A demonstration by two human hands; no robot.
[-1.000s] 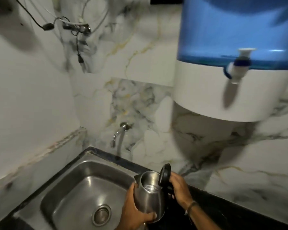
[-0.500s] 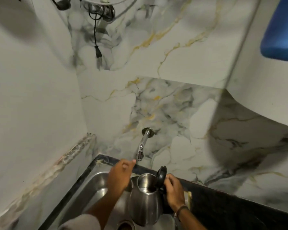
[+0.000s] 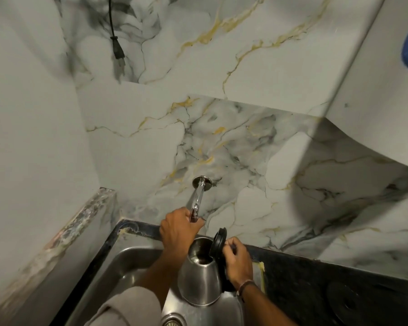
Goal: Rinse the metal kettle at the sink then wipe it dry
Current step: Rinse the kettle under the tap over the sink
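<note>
Your left hand (image 3: 178, 228) has left the kettle's body, where it was wrapped a second ago, and is now reaching up to the tap (image 3: 196, 201); the fingers are curling around the spout's lower end, thumb on the near side, closing on it. Whether there is a lever or knob under those fingers I cannot tell, since your hand is covering that part. No water is visibly running yet. I read this as the rinse about to begin: you are moving from carrying to turning the water on, so the wipe-dry step is still well ahead.

Your right hand (image 3: 238, 262) is gripping the kettle (image 3: 199, 278) by its dark handle, fingers folded tight around it, and is now bearing it alone. The kettle is hanging over the sink (image 3: 127, 260), just below and to the right of your left fingertips, with the drain (image 3: 172, 322) beneath it. Its long axis is standing close to upright, base down toward the basin and open mouth up toward the tap, leaning slightly away from you. The lid (image 3: 218, 241) is flipped open and standing on its hinge just beside your right fingers. The mouth is sitting a little right of the spout's tip, so you are likely needing to nudge it left under the stream.
</note>
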